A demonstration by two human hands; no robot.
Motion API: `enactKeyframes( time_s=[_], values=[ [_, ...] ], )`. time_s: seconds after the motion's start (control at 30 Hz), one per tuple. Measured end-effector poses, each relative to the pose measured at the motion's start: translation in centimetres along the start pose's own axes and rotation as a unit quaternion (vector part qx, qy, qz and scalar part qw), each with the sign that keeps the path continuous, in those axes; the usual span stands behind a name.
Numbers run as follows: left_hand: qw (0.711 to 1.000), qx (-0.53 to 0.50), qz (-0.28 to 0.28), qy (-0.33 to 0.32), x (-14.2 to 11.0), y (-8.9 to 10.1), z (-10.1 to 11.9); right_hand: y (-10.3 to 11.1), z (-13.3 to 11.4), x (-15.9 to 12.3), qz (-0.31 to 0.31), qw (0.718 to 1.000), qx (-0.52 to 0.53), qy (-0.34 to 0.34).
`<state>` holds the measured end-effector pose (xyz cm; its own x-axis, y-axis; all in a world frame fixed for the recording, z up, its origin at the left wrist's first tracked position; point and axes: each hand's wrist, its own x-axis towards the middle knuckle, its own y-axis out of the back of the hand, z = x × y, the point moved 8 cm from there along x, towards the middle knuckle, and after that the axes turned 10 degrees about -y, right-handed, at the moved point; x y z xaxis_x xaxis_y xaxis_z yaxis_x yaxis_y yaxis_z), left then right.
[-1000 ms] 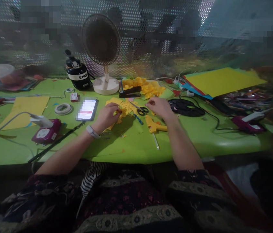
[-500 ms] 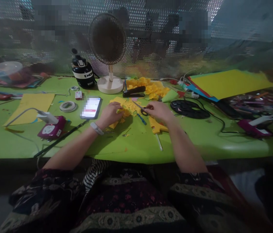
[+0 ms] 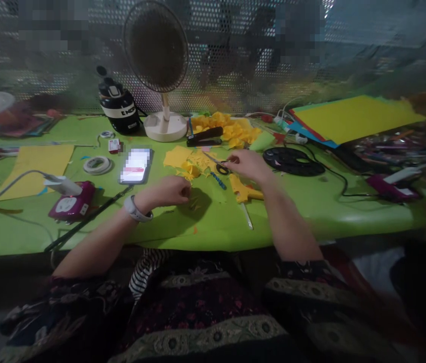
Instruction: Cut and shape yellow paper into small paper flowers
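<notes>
Just at the fingertips of the right hand (image 3: 248, 165) lie the small black-handled scissors (image 3: 222, 167), blades pointing away to the left over a scatter of yellow paper scraps (image 3: 205, 160). The fingers are bent together at the handles and appear to touch them; whether they grip them, I cannot tell. Beyond the left hand (image 3: 169, 191), a curled yellow paper piece (image 3: 191, 170) rests beside the flat yellow paper (image 3: 177, 157). The left hand is loosely clenched, low over the green-covered table (image 3: 182, 229); whether something small is inside it is hidden.

Between the hands, nearer the right one, is a twisted blue strip (image 3: 218, 180). Just on the near side of the right hand lies a yellow glue gun (image 3: 240, 190) with a clear, stick-like nozzle end toward the table's front edge. Farther out from the right hand are a black stapler (image 3: 205, 136) and a heap of orange-yellow paper petals (image 3: 230, 130); to its right is a black oval palette (image 3: 294, 162).

To the left of the left hand, past the wrist, are a lit phone (image 3: 136, 166), a white roll of tape (image 3: 98, 165) and a purple power socket block (image 3: 72, 202). Well beyond that hand, a black bottle with a white band (image 3: 120, 112) stands upright beside a round white-based fan (image 3: 165, 126).
</notes>
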<state>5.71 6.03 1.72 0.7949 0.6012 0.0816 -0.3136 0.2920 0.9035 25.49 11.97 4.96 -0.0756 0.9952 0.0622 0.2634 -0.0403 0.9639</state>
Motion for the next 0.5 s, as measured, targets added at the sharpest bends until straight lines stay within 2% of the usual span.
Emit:
enactKeyframes(
  time_s=[0.27,0.5],
  values=[
    [0.999,0.012,-0.037,0.004,0.19,-0.42,-0.37,-0.07,0.35,0.21,-0.006,1.0,0.017,-0.006],
    [1.0,-0.022,-0.018,0.003,0.34,-0.05,-0.07,0.21,0.73,0.33,0.01,0.999,0.033,-0.001]
  ],
)
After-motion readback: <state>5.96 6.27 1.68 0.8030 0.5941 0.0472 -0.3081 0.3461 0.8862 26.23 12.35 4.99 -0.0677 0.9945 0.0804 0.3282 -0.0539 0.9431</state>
